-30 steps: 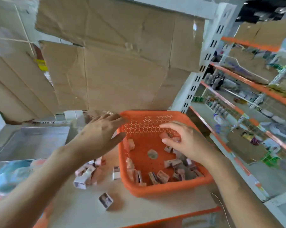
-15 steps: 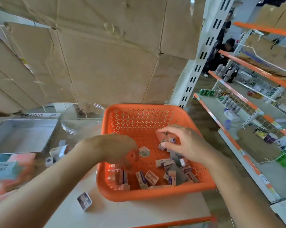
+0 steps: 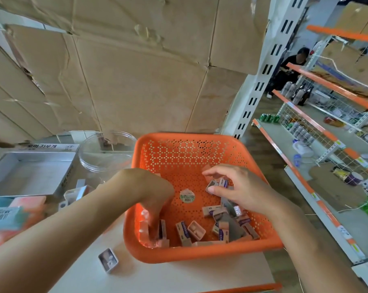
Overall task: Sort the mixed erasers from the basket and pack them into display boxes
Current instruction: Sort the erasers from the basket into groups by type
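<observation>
— Two questions: where are the erasers point(image 3: 221, 227), and who holds what?

— Most lie in the orange basket point(image 3: 200, 253) on the worktop point(image 3: 178, 275), heaped toward its near side. I see the left hand point(image 3: 155, 195) plunged into the near-left corner, fingers curled down among them and blurred. Whether it grips one I cannot tell.

— And the other?

— The right hand point(image 3: 240, 187) is over the basket's middle, thumb and fingertips pinching an eraser point(image 3: 212, 184).

— Anything outside the basket?

— I see a loose eraser point(image 3: 108, 260) on the worktop, just beside the near-left corner. Further left sits an open grey box point(image 3: 20, 172), with a clear tub point(image 3: 107, 153) between it and the basket's far side.
</observation>
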Tool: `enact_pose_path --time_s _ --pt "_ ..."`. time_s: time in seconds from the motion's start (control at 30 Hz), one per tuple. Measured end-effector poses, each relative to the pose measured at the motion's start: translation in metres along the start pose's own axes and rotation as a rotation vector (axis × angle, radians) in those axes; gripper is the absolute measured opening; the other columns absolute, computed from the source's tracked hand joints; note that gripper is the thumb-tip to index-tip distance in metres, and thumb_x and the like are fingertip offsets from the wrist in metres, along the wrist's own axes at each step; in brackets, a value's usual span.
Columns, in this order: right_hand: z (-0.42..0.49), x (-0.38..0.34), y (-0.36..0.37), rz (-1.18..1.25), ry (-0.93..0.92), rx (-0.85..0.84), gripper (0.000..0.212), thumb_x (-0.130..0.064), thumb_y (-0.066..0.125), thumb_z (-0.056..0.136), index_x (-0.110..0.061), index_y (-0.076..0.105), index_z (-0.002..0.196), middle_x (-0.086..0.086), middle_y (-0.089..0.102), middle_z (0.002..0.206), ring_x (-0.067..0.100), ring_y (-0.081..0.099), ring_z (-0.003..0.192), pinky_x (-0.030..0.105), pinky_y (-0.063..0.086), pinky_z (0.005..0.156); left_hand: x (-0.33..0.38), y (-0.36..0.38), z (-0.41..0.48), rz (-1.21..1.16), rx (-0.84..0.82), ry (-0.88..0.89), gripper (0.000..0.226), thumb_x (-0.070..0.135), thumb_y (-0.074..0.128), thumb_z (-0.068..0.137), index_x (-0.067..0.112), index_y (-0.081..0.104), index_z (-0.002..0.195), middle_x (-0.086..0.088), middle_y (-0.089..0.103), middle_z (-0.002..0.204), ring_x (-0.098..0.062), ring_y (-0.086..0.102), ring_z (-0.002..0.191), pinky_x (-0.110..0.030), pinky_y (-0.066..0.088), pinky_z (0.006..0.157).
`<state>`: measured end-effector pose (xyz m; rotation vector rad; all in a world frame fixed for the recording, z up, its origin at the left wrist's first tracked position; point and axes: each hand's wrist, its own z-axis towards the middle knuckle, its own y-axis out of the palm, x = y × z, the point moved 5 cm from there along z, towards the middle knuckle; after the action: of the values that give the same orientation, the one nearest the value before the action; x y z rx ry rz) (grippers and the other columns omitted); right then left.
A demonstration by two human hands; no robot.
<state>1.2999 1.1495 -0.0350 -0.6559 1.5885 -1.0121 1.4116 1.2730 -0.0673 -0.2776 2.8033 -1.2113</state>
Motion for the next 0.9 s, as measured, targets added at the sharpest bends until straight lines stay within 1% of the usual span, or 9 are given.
enact_pose_path --time_s 0.1,0.17,0.37,0.47,0.53,0.63,0.7,0.77,0.9 --pt "0.0 0.001 0.001 0.016 -0.003 0.0 0.034 -0.037 0.061 0.088 -0.036 0.055 0.121 -0.015 0.052 0.132 0.001 0.047 0.12 0.029 0.039 0.102 -0.001 -0.003 0.002 -0.024 0.019 0.028 0.043 0.027 0.077 0.071 0.012 0.064 0.108 -0.005 0.066 0.106 -0.024 0.06 0.097 -0.031 0.046 0.072" --pt "0.0 0.001 0.001 0.019 -0.008 0.0 0.034 -0.037 0.061 0.087 -0.036 0.055 0.121 -0.015 0.052 0.131 0.001 0.047 0.119 0.029 0.04 0.101 -0.001 -0.005 0.001 -0.061 0.044 0.06 0.036 0.021 0.078 0.07 0.015 0.064 0.103 -0.005 0.067 0.103 -0.023 0.061 0.094 -0.029 0.047 0.074" --pt "0.001 0.001 0.002 0.014 -0.008 -0.006 0.033 -0.038 0.06 0.088 -0.036 0.055 0.121 -0.016 0.052 0.13 0.001 0.047 0.119 0.027 0.038 0.102 0.006 -0.007 -0.004 -0.105 0.094 0.168 0.017 0.019 0.073 0.075 0.018 0.069 0.091 0.004 0.063 0.085 -0.014 0.058 0.078 -0.027 0.046 0.07" --pt "0.001 0.0 0.002 0.013 -0.009 -0.009 0.033 -0.037 0.06 0.088 -0.035 0.056 0.121 -0.015 0.053 0.129 0.0 0.048 0.116 0.025 0.038 0.101 0.008 -0.009 -0.007 -0.13 0.106 0.195 0.022 0.025 0.075 0.075 0.02 0.069 0.096 0.008 0.061 0.086 -0.007 0.052 0.076 -0.018 0.041 0.062" --pt "0.001 0.0 0.002 0.012 -0.009 -0.011 0.033 -0.037 0.06 0.088 -0.035 0.056 0.121 -0.016 0.053 0.128 -0.001 0.049 0.114 0.024 0.039 0.099 0.009 -0.01 -0.009 -0.154 0.125 0.207 0.026 0.026 0.074 0.075 0.021 0.069 0.099 0.008 0.062 0.088 -0.007 0.053 0.077 -0.016 0.041 0.061" --pt "0.0 0.0 0.002 0.016 -0.006 -0.007 0.033 -0.037 0.06 0.088 -0.035 0.056 0.12 -0.016 0.054 0.126 -0.001 0.05 0.111 0.024 0.04 0.098 0.009 -0.015 -0.012 -0.219 0.23 0.241 0.028 0.028 0.073 0.075 0.023 0.067 0.101 0.006 0.064 0.096 -0.012 0.058 0.086 -0.027 0.048 0.073" --pt "-0.001 -0.001 0.002 0.015 -0.006 -0.006 0.033 -0.037 0.06 0.088 -0.035 0.056 0.121 -0.016 0.054 0.127 -0.001 0.05 0.112 0.024 0.04 0.098 0.011 -0.016 -0.014 -0.274 0.266 0.259 0.031 0.03 0.074 0.074 0.024 0.066 0.104 0.006 0.063 0.1 -0.012 0.058 0.09 -0.029 0.048 0.077" --pt "-0.001 -0.001 0.002 0.018 -0.004 -0.007 0.033 -0.037 0.06 0.088 -0.035 0.056 0.121 -0.015 0.054 0.128 -0.001 0.049 0.114 0.026 0.04 0.1 0.013 -0.012 -0.014 -0.284 0.236 0.272 0.035 0.031 0.075 0.072 0.025 0.065 0.105 0.007 0.063 0.102 -0.013 0.058 0.092 -0.031 0.049 0.08" --pt "-0.002 -0.002 0.002 0.024 -0.002 -0.008 0.033 -0.037 0.06 0.088 -0.035 0.056 0.121 -0.015 0.052 0.131 0.001 0.048 0.117 0.028 0.039 0.102 0.019 0.001 -0.008 -0.153 0.105 0.229 0.042 0.024 0.078 0.07 0.022 0.063 0.11 0.002 0.064 0.105 -0.019 0.059 0.095 -0.036 0.051 0.083"
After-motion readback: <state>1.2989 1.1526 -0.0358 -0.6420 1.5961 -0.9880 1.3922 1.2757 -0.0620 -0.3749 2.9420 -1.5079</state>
